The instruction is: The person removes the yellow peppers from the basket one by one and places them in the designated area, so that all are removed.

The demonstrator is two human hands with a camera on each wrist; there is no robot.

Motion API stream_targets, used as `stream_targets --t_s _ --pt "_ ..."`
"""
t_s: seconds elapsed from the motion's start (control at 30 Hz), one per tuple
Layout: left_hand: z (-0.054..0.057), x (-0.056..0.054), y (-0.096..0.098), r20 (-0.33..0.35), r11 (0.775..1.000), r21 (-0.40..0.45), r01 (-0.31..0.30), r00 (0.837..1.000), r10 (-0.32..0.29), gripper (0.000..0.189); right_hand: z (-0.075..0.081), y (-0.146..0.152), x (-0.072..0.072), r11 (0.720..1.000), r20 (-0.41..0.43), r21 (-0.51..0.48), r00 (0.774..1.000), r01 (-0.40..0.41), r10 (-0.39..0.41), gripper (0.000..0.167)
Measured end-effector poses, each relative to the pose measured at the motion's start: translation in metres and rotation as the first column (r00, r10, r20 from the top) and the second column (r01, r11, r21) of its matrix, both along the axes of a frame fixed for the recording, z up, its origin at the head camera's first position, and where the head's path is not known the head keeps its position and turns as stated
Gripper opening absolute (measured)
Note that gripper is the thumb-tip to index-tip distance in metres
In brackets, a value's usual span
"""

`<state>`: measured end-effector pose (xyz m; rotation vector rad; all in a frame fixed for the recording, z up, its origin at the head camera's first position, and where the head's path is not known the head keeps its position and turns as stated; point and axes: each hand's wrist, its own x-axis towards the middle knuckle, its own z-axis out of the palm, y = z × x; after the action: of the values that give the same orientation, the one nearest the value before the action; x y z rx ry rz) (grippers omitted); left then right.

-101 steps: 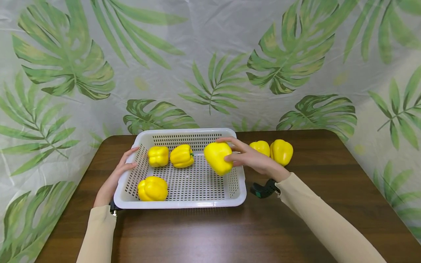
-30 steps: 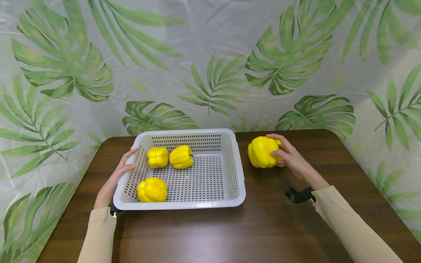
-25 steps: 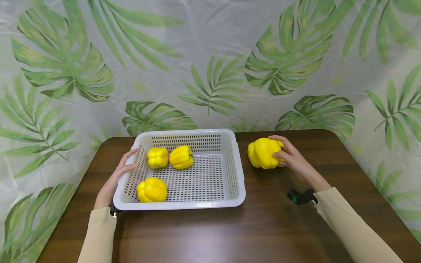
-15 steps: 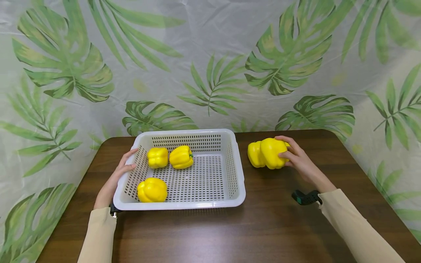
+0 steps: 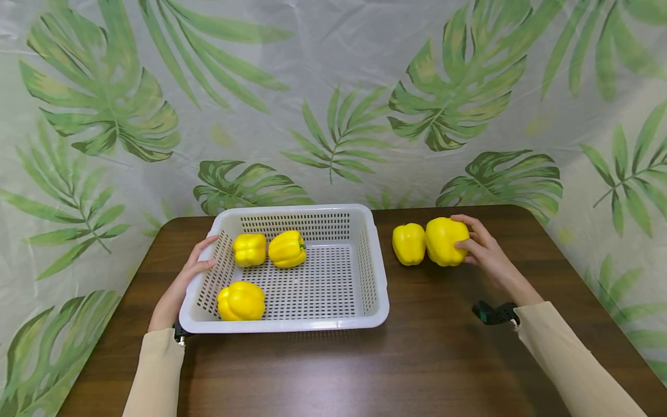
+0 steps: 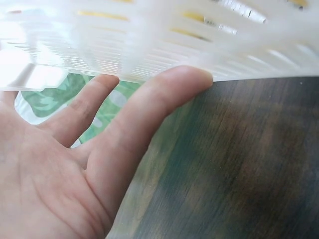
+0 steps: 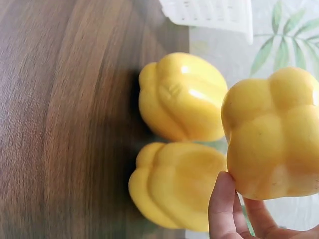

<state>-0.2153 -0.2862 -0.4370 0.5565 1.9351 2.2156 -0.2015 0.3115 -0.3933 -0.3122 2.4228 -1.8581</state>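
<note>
Basket (image 5: 333,325) with three peppers (image 5: 241,301) at eight, ten and twelve o'clock; left hand (image 5: 181,282), unclenched, touches its nine-o'clock side. Outside, toward three, right hand (image 5: 488,253) grasps a pepper (image 5: 445,242) near two others (image 7: 182,97).

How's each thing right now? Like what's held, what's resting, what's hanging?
Basket: uncovered, partly filled
Back-left pepper: resting in basket
Stemmed pepper: lying on its side in basket
Front pepper: resting in basket
Left hand: touching basket
Right hand: gripping held pepper
Held pepper: gripped
Loose pepper nearest basket: resting on table
Loose pepper beside it: resting too
Leafy cloth: hanging, wrinkled
</note>
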Motion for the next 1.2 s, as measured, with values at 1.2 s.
stream_targets --t_s 1.2 --pt "-0.001 0.001 0.000 0.014 1.000 -0.016 -0.009 1.000 0.010 0.054 -0.016 0.046 0.004 0.974 -0.044 0.030 0.974 0.226 -0.224 0.045"
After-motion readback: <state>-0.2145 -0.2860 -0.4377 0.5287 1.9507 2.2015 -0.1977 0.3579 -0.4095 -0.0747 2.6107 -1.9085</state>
